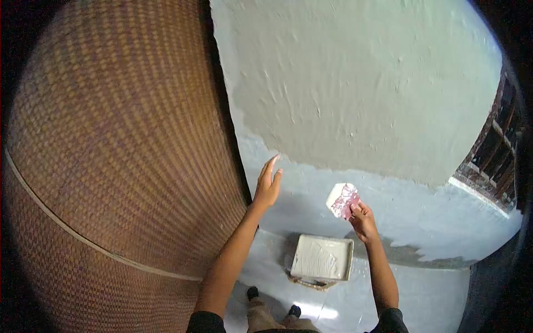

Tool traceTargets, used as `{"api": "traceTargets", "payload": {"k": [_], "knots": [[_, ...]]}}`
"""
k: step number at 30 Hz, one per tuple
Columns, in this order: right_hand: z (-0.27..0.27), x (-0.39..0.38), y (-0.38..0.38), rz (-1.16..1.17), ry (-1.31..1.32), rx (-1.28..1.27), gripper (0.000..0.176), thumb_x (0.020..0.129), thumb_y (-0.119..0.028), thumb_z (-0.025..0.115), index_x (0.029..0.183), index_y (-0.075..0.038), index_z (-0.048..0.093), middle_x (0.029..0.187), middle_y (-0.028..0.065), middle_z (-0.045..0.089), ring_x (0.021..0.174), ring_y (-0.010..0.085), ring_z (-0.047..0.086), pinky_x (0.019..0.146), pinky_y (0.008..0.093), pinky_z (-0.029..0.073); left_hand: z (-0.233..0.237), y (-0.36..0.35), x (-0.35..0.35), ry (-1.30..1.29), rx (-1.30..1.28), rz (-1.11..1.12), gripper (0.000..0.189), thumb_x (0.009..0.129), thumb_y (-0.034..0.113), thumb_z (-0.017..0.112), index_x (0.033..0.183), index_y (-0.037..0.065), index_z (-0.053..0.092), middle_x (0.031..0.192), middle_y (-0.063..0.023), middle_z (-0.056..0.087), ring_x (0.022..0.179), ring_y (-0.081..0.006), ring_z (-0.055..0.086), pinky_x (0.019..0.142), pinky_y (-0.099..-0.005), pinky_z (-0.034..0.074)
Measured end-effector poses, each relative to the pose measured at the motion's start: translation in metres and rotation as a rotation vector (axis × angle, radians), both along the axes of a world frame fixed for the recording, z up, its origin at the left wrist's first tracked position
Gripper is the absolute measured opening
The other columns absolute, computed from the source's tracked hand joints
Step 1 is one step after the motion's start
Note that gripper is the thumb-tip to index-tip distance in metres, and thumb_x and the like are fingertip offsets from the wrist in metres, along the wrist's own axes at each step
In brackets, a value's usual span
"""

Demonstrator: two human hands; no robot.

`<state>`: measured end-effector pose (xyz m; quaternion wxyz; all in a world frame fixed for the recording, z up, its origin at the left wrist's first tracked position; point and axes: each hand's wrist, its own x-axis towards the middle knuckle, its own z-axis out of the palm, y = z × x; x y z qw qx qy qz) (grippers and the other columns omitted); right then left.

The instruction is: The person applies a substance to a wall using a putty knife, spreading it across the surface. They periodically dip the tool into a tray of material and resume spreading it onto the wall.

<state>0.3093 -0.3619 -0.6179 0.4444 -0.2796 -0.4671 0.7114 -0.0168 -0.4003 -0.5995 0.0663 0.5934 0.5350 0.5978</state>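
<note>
My right hand (pixel 364 223) grips a pink putty scraper (pixel 344 201) by its near end, and pale paste smears the scraper's face and far edge. My left hand (pixel 268 183) is raised with fingers apart, holding nothing, its fingertips near the lower edge of the coated area. In front is a wall (pixel 311 183), bluish grey at the bottom, with a broad layer of greyish paste (pixel 355 94) over its upper part. Below my hands, a shallow rectangular tray (pixel 351 261) sits on the floor with cream-coloured paste (pixel 322 258) in it.
A woven mat wall (pixel 127 122) curves along the left, crossed by a thin pale strip (pixel 100 250). At right is a dark opening with bars (pixel 497 139) above a rough ledge (pixel 478 197). My feet (pixel 294 311) stand on the shiny tiled floor (pixel 411 299), close to the tray.
</note>
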Motion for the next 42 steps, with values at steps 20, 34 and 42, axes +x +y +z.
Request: {"api": "traceTargets", "payload": {"k": [20,34,42], "knots": [[0.306,-0.244,0.006,-0.123,0.125,0.662,0.023,0.096,-0.018,0.057,0.109,0.001,0.061,0.096,0.0048,0.064,0.09,0.0136,0.061,0.079,0.0307,0.051,0.288,0.051,-0.188,0.107,0.543,-0.029,0.045,0.098,0.021,0.044,0.136,-0.004,0.043,0.141,-0.0207,0.045,0.133,-0.0315,0.04,0.112,-0.0396,0.029],[0.422,-0.39,0.057,-0.977,-0.085,1.519,0.035,0.088,-0.002,0.055,0.123,-0.002,0.058,0.079,0.0195,0.064,0.069,0.0362,0.062,0.063,0.0421,0.049,0.375,0.082,-0.233,0.07,0.642,-0.101,0.049,0.102,0.031,0.036,0.139,-0.001,0.042,0.145,-0.0182,0.042,0.135,-0.0296,0.037,0.112,-0.0389,0.028],[0.427,-0.432,0.094,-1.317,-0.375,1.961,0.047,0.083,-0.003,0.057,0.13,-0.004,0.051,0.117,0.0187,0.063,0.09,0.0311,0.062,0.074,0.0403,0.049,0.404,0.12,-0.259,0.083,0.689,-0.205,0.051,0.102,0.032,0.029,0.139,-0.001,0.042,0.145,-0.0156,0.042,0.137,-0.0266,0.035,0.116,-0.0369,0.02]]}}
